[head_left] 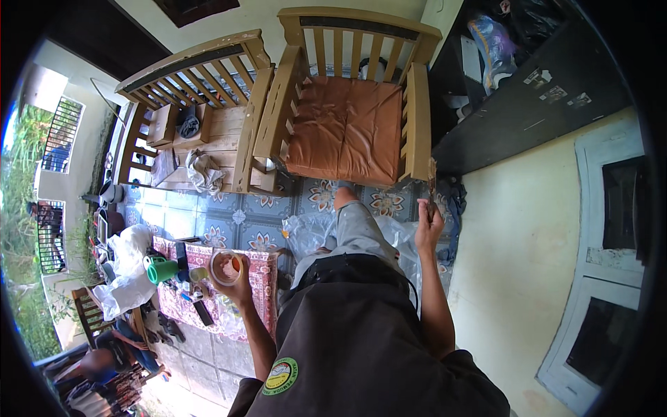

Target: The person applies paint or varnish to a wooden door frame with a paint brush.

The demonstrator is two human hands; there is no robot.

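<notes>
My left hand [238, 286] is closed around a clear round plastic tub [226, 268] with a pinkish substance inside, held over the low table. My right hand [429, 229] is raised on the right, fingers pinched on a thin dark stick-like tool [431, 202]. Its upper end lies beside the front right corner of a tan wooden armchair [417, 118]; whether it touches the wood I cannot tell. A creased orange-brown cushion [344, 128] covers the armchair's seat. Paint looks worn along the chair's top rail.
Left of the armchair stands a second wooden chair [243, 149] with a box [162, 125] and cloth [203, 171]. A patterned table cover [260, 299] bears a green mug [161, 270] and small items. Plastic sheeting [306, 235] lies around my legs. A person [104, 361] sits lower left.
</notes>
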